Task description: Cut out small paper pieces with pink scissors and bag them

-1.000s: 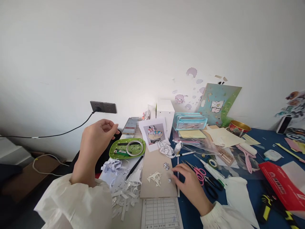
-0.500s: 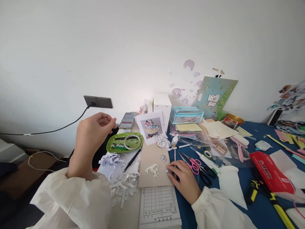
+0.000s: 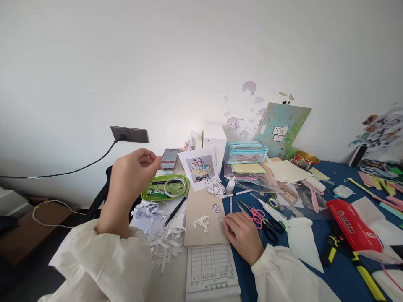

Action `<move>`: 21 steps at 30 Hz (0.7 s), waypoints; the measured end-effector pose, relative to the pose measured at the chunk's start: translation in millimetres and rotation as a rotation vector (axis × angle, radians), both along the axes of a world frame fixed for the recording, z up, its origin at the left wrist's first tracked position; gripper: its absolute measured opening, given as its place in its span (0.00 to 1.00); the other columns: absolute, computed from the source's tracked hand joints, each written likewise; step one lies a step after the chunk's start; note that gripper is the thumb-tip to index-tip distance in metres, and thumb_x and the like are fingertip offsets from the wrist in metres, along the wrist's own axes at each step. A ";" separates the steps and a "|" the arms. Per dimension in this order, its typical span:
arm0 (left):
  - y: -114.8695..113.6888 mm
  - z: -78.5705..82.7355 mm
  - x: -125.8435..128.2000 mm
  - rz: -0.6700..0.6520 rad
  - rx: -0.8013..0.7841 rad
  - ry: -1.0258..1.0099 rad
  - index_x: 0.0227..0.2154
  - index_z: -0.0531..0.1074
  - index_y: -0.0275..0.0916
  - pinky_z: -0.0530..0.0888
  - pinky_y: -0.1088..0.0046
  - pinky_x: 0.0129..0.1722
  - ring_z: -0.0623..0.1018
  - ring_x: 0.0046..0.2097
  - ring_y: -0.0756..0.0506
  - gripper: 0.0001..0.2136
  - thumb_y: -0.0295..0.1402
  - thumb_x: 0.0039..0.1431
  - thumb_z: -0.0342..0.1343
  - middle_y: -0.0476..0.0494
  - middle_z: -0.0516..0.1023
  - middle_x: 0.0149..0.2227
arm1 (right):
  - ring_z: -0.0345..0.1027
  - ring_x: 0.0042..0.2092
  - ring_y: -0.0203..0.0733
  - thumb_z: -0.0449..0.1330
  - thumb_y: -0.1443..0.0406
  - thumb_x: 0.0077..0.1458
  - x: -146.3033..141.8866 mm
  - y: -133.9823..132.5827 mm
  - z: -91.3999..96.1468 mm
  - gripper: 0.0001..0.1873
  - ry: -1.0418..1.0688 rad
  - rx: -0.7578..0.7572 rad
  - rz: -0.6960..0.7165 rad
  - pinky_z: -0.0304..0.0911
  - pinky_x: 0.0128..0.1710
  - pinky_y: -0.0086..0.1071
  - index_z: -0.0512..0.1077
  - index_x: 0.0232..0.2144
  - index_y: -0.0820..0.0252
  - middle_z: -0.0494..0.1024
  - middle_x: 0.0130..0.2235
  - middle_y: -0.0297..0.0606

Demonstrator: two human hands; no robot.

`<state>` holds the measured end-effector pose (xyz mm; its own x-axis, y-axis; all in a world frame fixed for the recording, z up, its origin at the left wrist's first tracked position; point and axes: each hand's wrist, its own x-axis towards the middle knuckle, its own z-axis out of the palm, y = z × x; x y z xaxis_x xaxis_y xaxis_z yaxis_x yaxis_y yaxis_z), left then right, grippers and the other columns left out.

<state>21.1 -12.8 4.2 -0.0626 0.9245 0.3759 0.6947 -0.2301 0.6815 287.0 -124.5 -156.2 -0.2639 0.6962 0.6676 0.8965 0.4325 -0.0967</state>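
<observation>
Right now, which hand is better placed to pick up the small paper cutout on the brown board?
Right. The right hand rests at the brown board's edge, fingertips near the small cutouts. The left hand is raised, away from the board, above the green tray.

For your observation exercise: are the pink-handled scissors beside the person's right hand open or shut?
Open: the pink-handled scissors lie flat on the blue table, their blades spread in a V.

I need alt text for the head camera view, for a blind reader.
The right hand rests on a brown board bearing paper cutouts, while the left hand is raised above a green tray. Pink scissors lie nearby.
</observation>
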 end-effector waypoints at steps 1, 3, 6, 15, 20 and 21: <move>0.1 -1.8 4.3 -0.044 -0.019 -0.014 0.29 0.69 0.40 0.67 0.72 0.30 0.77 0.28 0.45 0.10 0.42 0.53 0.54 0.48 0.79 0.26 | 0.71 0.35 0.37 0.56 0.68 0.61 2.0 0.4 1.8 0.05 0.020 0.035 -0.019 0.69 0.36 0.35 0.71 0.34 0.63 0.75 0.34 0.34; -1.1 -6.6 17.8 -0.187 -0.082 -0.041 0.31 0.70 0.39 0.68 0.72 0.31 0.78 0.30 0.44 0.11 0.42 0.54 0.54 0.47 0.79 0.27 | 0.71 0.36 0.38 0.56 0.68 0.61 5.0 1.2 10.8 0.05 0.051 0.108 -0.054 0.69 0.37 0.36 0.72 0.35 0.63 0.75 0.35 0.35; -9.0 -16.0 46.8 -0.518 -0.232 -0.068 0.29 0.74 0.39 0.70 0.72 0.31 0.78 0.30 0.44 0.11 0.42 0.54 0.53 0.46 0.80 0.28 | 0.71 0.38 0.39 0.56 0.70 0.60 4.1 2.6 37.6 0.05 0.077 0.222 -0.093 0.69 0.39 0.37 0.72 0.39 0.62 0.76 0.37 0.36; -35.3 -25.1 93.3 -1.085 -0.518 -0.386 0.25 0.73 0.36 0.73 0.76 0.28 0.77 0.30 0.47 0.19 0.46 0.59 0.48 0.44 0.78 0.27 | 0.74 0.37 0.45 0.61 0.75 0.53 -26.7 7.4 103.9 0.09 0.049 0.430 -0.022 0.65 0.38 0.38 0.75 0.37 0.61 0.81 0.36 0.45; -35.8 -18.3 85.9 -1.115 -0.532 -0.473 0.29 0.75 0.35 0.72 0.78 0.26 0.77 0.30 0.48 0.17 0.44 0.59 0.51 0.43 0.79 0.29 | 0.73 0.41 0.46 0.58 0.71 0.56 -34.0 -3.6 111.7 0.10 0.238 0.298 -0.018 0.66 0.42 0.39 0.75 0.39 0.58 0.80 0.40 0.43; -35.9 -17.0 84.3 -1.114 -0.527 -0.476 0.30 0.76 0.35 0.71 0.78 0.26 0.78 0.30 0.48 0.16 0.43 0.59 0.51 0.43 0.80 0.30 | 0.72 0.43 0.45 0.57 0.70 0.58 -32.9 -7.6 112.4 0.10 0.299 0.247 -0.026 0.66 0.44 0.39 0.74 0.42 0.58 0.79 0.42 0.44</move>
